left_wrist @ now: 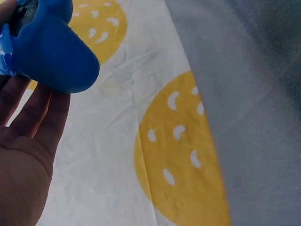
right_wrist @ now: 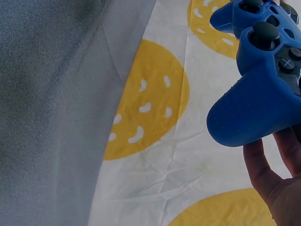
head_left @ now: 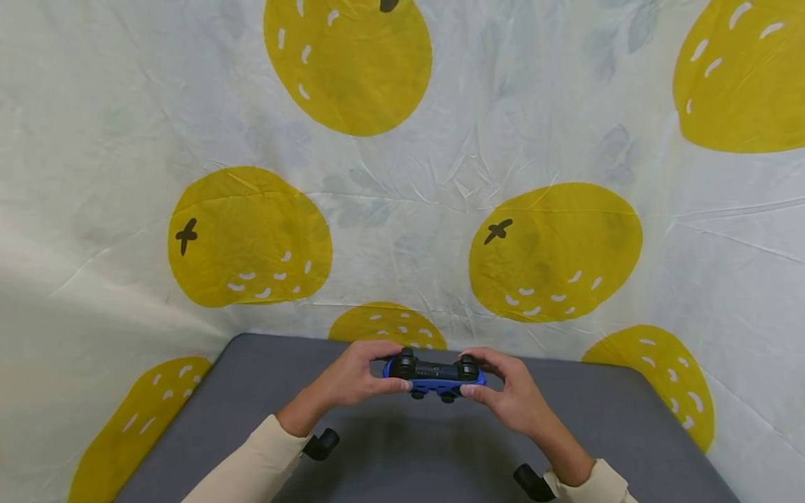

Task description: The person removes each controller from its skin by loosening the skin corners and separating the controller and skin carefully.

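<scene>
Both hands hold a game controller above the grey table, one at each end. A blue cover wraps its body, and its black top edge with the shoulder buttons faces up in the head view. My left hand grips the left end between thumb and fingers. At the other end, my right hand grips it the same way. The right wrist view shows the controller's blue handle, thumbsticks and the cross button, with fingers behind it. In the left wrist view, fingers support the other blue handle from below.
A grey table spreads beneath the hands. Behind and beside it hangs a white cloth printed with large yellow fruit shapes. Black wrist cameras, left and right, sit at the beige sleeves.
</scene>
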Demonstrator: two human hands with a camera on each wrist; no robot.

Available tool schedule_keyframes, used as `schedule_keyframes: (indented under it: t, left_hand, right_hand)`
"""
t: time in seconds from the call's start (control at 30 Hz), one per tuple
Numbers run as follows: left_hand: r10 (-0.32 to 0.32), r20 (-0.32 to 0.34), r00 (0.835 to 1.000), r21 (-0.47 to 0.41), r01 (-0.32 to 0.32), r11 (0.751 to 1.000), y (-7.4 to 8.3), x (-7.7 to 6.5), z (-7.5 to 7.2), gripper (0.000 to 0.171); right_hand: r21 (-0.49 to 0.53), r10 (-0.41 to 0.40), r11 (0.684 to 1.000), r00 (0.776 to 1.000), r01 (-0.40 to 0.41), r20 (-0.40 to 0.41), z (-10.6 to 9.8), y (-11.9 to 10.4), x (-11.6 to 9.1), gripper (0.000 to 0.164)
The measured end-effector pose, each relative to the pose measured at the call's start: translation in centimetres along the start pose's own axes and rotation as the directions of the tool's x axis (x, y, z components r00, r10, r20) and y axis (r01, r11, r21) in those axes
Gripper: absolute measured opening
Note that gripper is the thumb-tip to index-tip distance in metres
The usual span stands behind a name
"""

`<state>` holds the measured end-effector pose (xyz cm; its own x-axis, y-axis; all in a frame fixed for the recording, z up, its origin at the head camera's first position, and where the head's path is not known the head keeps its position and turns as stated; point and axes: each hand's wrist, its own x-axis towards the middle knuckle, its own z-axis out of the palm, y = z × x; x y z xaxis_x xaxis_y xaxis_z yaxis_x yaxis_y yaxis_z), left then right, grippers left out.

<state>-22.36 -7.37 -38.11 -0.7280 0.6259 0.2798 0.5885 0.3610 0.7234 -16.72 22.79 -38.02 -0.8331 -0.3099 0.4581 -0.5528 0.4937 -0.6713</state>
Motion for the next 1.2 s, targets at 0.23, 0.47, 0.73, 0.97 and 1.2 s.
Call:
schedule_keyframes:
  t: [0.23, 0.47, 0.73, 0.97, 1.2]
  left_hand:
    - [-0.055, -0.004, 0.998, -0.016, 0.055, 0.998, 0.02, -0.22, 0.07, 0.060]
    - [-0.062, 0.002, 0.998, -0.058, 0.062, 0.996, 0.01, -0.14, 0.30, 0.053]
    - [-0.101, 0.002, 0.995, -0.096, 0.101, 0.990, 0.17, -0.08, 0.45, 0.058]
    - [-0.115, 0.011, 0.993, -0.124, 0.115, 0.986, -0.10, -0.02, 0.71, 0.058]
    - [-0.149, 0.022, 0.989, -0.148, 0.151, 0.977, -0.19, -0.06, 0.80, 0.062]
  right_hand:
    - [0.052, 0.044, 0.998, 0.999, -0.044, 0.011, 0.01, -0.15, 0.05, 0.037]
    - [0.084, 0.086, 0.993, 0.996, -0.087, 0.018, -0.08, -0.16, 0.12, 0.040]
    - [0.116, 0.146, 0.982, 0.989, -0.147, 0.022, -0.17, -0.43, 0.18, 0.040]
    - [0.207, 0.218, 0.952, 0.974, -0.227, 0.069, -0.28, -0.68, 0.54, 0.044]
    - [0.239, 0.250, 0.934, 0.964, -0.266, 0.096, -0.37, -0.49, 0.71, 0.046]
